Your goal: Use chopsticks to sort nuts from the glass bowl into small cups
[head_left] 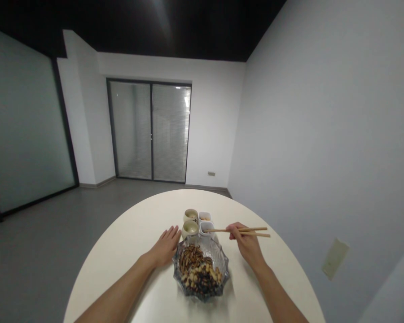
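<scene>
Two slender pale wooden chopsticks (237, 230) lie level in the right hand (246, 243), above the far right of a round white table (202, 192). The fingers close firmly around their upper halves, and the sticks run left, their tips close together over a small white square plastic cup (207, 229). Nothing shows between the tips, and the cup's contents are too small to make out. A wide, clear glass bowl with a scalloped rim (226, 264) stands just below the hand, near the middle of the table and toward its near edge. It holds a heap of striped sunflower seeds (188, 259), pale nuts (197, 274) and glossy dark beans (206, 287). The left hand (164, 246) rests open and palm down on the table, empty, just left of the bowl. Two round cream ceramic cups (190, 223) stand one behind the other toward the far edge, beside a second white square cup (204, 216). The chopsticks appear held ready, carrying nothing; reaching the bowl would call for swinging the tips down and toward the hand's side. Beyond the table lie a grey floor (43, 246) and a dark-framed glass double door (150, 130).
</scene>
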Demonstrator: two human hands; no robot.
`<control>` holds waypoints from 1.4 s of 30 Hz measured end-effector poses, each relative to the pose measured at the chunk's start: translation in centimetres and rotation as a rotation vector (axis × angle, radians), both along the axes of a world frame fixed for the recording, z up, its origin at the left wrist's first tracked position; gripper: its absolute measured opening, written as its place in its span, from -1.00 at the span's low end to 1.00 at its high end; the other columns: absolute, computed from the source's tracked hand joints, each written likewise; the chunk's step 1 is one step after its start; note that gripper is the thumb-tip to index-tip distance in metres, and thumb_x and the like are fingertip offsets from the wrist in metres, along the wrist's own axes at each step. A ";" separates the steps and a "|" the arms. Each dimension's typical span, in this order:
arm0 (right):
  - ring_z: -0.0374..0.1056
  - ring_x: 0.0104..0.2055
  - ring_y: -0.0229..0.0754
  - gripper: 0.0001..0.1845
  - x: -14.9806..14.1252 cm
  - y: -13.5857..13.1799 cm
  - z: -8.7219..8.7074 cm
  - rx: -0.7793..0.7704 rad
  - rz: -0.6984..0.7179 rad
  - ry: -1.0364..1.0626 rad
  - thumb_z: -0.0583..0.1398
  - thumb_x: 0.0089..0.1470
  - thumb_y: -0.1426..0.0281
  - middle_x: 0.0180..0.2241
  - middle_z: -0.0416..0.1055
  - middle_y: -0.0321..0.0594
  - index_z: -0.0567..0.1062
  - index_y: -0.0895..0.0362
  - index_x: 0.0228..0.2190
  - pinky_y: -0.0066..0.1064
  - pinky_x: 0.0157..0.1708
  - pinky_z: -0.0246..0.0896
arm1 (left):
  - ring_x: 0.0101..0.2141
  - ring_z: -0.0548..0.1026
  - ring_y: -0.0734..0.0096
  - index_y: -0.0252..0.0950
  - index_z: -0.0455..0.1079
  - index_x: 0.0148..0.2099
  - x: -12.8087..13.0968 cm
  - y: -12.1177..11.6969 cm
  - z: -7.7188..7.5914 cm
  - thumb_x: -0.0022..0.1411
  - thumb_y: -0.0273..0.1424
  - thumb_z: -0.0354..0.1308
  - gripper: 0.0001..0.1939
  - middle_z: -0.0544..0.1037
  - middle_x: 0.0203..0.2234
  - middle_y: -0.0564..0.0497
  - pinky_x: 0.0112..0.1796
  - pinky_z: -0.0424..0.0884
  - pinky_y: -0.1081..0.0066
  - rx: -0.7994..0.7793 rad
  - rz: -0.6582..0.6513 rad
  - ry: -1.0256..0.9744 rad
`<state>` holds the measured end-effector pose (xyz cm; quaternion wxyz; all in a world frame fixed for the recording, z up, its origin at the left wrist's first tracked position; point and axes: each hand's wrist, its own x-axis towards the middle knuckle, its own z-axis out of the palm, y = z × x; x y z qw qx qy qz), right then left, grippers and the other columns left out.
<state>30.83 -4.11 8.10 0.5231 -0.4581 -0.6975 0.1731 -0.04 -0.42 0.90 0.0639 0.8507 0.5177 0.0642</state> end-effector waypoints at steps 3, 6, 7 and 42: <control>0.32 -0.50 -0.17 -0.54 0.1 0.0 0.0 -0.007 -0.009 0.010 0.10 0.17 0.06 -0.61 0.39 -0.26 0.54 0.14 -0.48 -0.40 -0.47 0.21 | 0.29 -0.19 0.04 -0.39 -0.11 0.38 -0.1 0.1 -0.3 0.38 -0.26 -0.14 -0.39 -0.14 0.32 -0.21 0.20 -0.11 0.07 0.010 -0.006 -0.004; 0.30 -0.52 -0.18 -0.53 0.1 -0.1 0.2 0.006 -0.027 0.055 0.10 0.16 0.04 -0.64 0.37 -0.26 0.53 0.15 -0.50 -0.41 -0.50 0.21 | 0.29 -0.19 0.06 -0.38 -0.12 0.38 -0.2 0.2 -0.4 0.38 -0.27 -0.14 -0.39 -0.14 0.32 -0.20 0.20 -0.12 0.09 0.012 -0.001 -0.002; 0.29 -0.54 -0.20 -0.50 0.2 -0.2 0.3 0.019 -0.032 0.083 0.08 0.17 0.03 -0.65 0.35 -0.27 0.53 0.15 -0.51 -0.42 -0.51 0.20 | 0.29 -0.20 0.06 -0.39 -0.12 0.38 -0.2 0.2 -0.4 0.38 -0.27 -0.14 -0.39 -0.14 0.32 -0.20 0.21 -0.12 0.09 0.013 -0.001 -0.003; -0.02 -0.78 -0.37 -0.38 -0.5 -1.1 0.0 -0.072 0.056 0.190 0.01 0.18 -0.02 -0.82 0.03 -0.41 0.41 0.16 -0.68 -0.54 -0.78 -0.20 | 0.29 -0.20 0.04 -0.41 -0.11 0.37 -0.1 0.3 -0.3 0.37 -0.27 -0.13 -0.38 -0.14 0.32 -0.23 0.21 -0.14 0.08 0.001 0.002 0.001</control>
